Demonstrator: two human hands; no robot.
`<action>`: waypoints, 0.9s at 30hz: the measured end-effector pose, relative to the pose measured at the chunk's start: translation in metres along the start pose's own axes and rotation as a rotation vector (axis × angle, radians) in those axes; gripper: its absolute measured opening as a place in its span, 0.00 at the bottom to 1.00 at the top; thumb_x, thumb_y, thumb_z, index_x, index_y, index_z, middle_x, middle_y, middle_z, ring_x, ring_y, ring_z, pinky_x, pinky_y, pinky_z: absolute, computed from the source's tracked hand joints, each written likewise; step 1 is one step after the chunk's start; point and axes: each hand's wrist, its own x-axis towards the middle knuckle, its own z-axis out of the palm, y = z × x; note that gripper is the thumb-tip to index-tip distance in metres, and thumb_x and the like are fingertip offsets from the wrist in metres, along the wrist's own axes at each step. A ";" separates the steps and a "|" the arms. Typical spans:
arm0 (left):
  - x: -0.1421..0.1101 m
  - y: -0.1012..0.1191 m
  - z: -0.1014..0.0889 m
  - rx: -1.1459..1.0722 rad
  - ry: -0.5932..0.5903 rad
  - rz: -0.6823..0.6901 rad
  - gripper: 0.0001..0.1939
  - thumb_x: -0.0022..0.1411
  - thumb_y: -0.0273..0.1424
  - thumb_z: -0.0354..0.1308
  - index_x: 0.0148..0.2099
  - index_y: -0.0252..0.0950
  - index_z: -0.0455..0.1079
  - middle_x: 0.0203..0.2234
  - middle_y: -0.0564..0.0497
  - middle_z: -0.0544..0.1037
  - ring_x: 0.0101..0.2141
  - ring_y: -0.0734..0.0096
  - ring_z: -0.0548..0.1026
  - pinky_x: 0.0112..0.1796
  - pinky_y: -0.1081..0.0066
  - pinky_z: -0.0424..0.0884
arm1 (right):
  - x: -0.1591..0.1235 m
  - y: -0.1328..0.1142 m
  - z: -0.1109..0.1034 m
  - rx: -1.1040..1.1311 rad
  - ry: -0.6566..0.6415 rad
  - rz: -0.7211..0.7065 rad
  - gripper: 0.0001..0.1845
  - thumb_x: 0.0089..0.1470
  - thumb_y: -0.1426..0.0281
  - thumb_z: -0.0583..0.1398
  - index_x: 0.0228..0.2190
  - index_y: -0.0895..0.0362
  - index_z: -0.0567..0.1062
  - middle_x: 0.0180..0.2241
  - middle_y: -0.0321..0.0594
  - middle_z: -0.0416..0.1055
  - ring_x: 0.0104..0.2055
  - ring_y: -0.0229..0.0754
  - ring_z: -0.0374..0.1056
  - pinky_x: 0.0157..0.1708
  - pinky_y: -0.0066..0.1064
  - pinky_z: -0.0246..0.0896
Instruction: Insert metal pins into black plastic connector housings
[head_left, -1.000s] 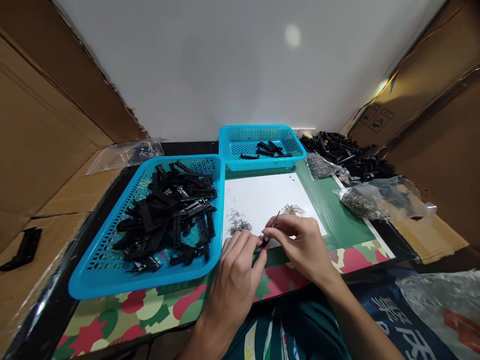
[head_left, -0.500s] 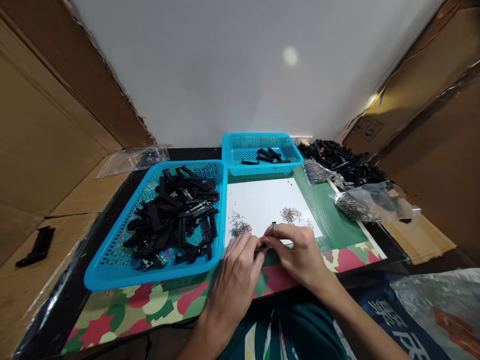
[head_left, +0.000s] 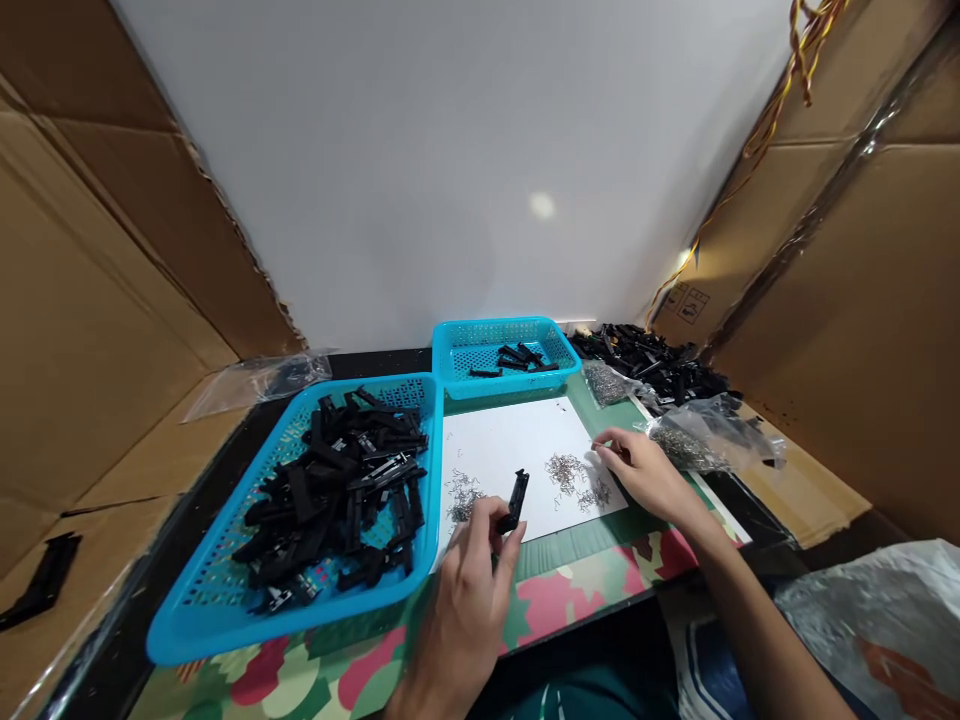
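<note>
My left hand is closed around the lower end of a narrow black plastic part, which stands tilted upward over the front of a white sheet. Beside that hand lies a pile of tiny grey metal pieces. My right hand is over the sheet's right edge, thumb and forefinger pinched together; whatever is between them is too small to make out. Just left of its fingertips is a pile of tiny brownish wire-like pieces, with more scattered grey ones nearby.
A large blue basket full of black parts stands at left. Behind the sheet, a smaller blue basket holds several parts. At the back right are a heap of black parts and bags of metal pieces. Cardboard walls flank the table.
My hands have parted. The right has moved right and away to the sheet's far side; the left keeps the black part, now tilted upward. The view has shifted.
</note>
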 end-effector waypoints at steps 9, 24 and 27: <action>0.004 0.001 -0.002 -0.069 -0.082 -0.049 0.03 0.79 0.32 0.50 0.49 0.45 0.65 0.35 0.56 0.74 0.34 0.67 0.76 0.38 0.70 0.72 | 0.003 0.010 0.010 -0.054 -0.105 0.049 0.10 0.58 0.65 0.60 0.31 0.56 0.80 0.23 0.36 0.72 0.27 0.43 0.66 0.29 0.32 0.52; 0.006 0.008 -0.006 -0.160 -0.228 -0.061 0.09 0.81 0.31 0.46 0.49 0.45 0.67 0.41 0.54 0.72 0.41 0.68 0.74 0.43 0.72 0.70 | 0.003 0.017 0.006 -0.088 0.027 0.111 0.16 0.55 0.56 0.63 0.29 0.56 0.81 0.21 0.38 0.72 0.25 0.45 0.66 0.30 0.34 0.54; 0.007 0.009 -0.006 -0.169 -0.246 -0.052 0.09 0.81 0.30 0.46 0.49 0.44 0.68 0.41 0.53 0.72 0.41 0.69 0.74 0.44 0.71 0.70 | 0.004 0.019 0.008 -0.069 0.016 0.121 0.14 0.54 0.58 0.62 0.28 0.56 0.80 0.22 0.38 0.72 0.26 0.44 0.66 0.30 0.34 0.53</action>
